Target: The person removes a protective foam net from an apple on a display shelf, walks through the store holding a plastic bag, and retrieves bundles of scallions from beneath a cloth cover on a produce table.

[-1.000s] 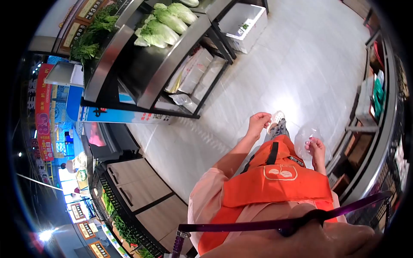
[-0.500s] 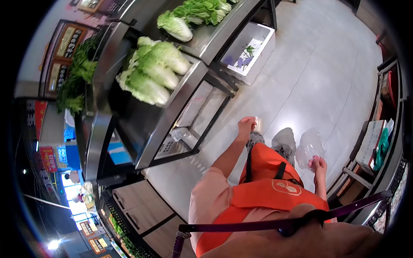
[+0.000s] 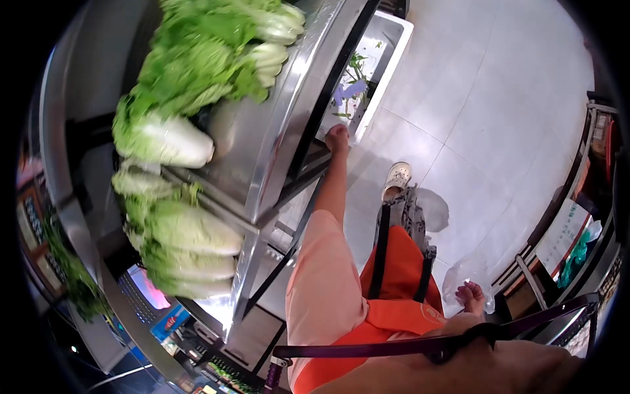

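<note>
My left hand (image 3: 338,136) is stretched forward to the near end of a white foam box (image 3: 392,69) on the floor beside the metal stand. Its fingers are curled closed, and what they hold, if anything, is hidden. Inside the box lie green leaf scraps (image 3: 356,64) and a purple-blue item (image 3: 355,89) that I cannot name. Down at my right side, my right hand (image 3: 470,297) is closed on a thin clear plastic bag (image 3: 457,276), which hangs loosely around the fingers.
Left of me, a stainless steel stand (image 3: 279,125) bears leafy green heads (image 3: 190,59) and Chinese cabbages (image 3: 193,230). A shelf rack (image 3: 525,269) on the right holds a white carton (image 3: 562,240) and a green plastic bag (image 3: 581,243). Grey tiles (image 3: 453,92) cover the floor.
I have moved forward along the stand, so the cabbages and foam box appear nearer. My left hand has reached forward to the box. The right hand still has the plastic bag, now lower.
</note>
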Action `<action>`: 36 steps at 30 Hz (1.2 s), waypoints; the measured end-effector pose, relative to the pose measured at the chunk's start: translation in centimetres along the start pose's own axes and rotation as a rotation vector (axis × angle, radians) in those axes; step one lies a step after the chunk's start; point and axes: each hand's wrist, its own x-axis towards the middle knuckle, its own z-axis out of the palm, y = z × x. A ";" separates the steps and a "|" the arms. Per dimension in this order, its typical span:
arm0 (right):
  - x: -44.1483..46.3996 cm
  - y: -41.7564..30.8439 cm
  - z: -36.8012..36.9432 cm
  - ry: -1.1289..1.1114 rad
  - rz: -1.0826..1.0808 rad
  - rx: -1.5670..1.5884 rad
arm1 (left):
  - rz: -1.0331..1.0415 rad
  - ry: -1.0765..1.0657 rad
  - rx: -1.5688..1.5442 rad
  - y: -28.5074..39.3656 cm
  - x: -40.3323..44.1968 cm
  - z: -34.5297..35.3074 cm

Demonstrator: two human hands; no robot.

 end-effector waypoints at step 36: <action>12.3 -5.1 1.3 -0.750 -0.525 -0.135 | 0.060 -1.295 1.182 0.3 -31.6 -3.6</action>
